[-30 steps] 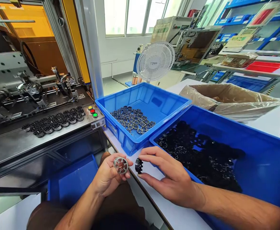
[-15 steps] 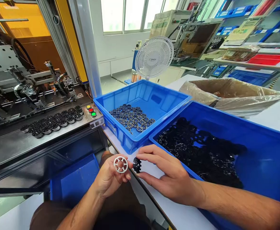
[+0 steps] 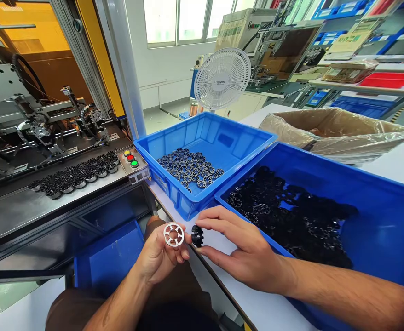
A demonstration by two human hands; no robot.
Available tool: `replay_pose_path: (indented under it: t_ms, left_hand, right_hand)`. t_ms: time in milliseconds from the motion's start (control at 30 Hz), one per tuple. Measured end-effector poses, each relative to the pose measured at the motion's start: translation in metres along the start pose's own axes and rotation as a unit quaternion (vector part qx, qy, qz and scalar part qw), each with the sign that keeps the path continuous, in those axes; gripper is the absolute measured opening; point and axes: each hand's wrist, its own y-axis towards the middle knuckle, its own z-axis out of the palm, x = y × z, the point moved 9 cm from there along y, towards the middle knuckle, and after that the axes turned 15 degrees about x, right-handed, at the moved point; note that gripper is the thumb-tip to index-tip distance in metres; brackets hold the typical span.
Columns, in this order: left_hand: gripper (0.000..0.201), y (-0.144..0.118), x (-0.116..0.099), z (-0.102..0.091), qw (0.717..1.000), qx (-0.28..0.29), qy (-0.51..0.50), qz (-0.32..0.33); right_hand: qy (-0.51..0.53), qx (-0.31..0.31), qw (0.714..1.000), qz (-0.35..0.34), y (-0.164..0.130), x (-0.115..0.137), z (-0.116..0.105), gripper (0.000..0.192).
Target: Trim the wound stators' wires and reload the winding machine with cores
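Note:
My left hand [image 3: 158, 257] grips a silver metal stator core [image 3: 173, 224] by its edge, its spoked face turned toward me. Just to the right, my right hand [image 3: 243, 250] pinches a black toothed plastic ring [image 3: 197, 236] between thumb and fingers, holding it edge-on. The left fingertips come close to the black ring; whether they touch it I cannot tell. Both parts are in the air over the table's front edge. Beside my right hand, a dark blue bin [image 3: 378, 220] holds a heap of black plastic rings [image 3: 288, 211].
A lighter blue bin [image 3: 174, 138] behind my hands contains many black-and-silver rings [image 3: 191, 168]. At left, assembled rings [image 3: 79, 174] stand in rows on the machine's metal ledge [image 3: 8, 207], near a button box [image 3: 133, 165]. Behind are a white fan [image 3: 222, 78] and a plastic-lined box [image 3: 343, 142].
The silver stator core has tilted and turned slightly in my left hand. Both hands stay almost in place, and the view has shifted a little.

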Motion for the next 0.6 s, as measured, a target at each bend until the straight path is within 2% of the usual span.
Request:
replay_pose_path:
  t_ms: [600]
  left_hand:
    - [0.050,-0.0023,0.0084,-0.0042,0.999,0.002,-0.038,-0.023]
  right_hand:
    - [0.007,0.004,1.000,0.014,0.0005,-0.0051,0.0028,0.033]
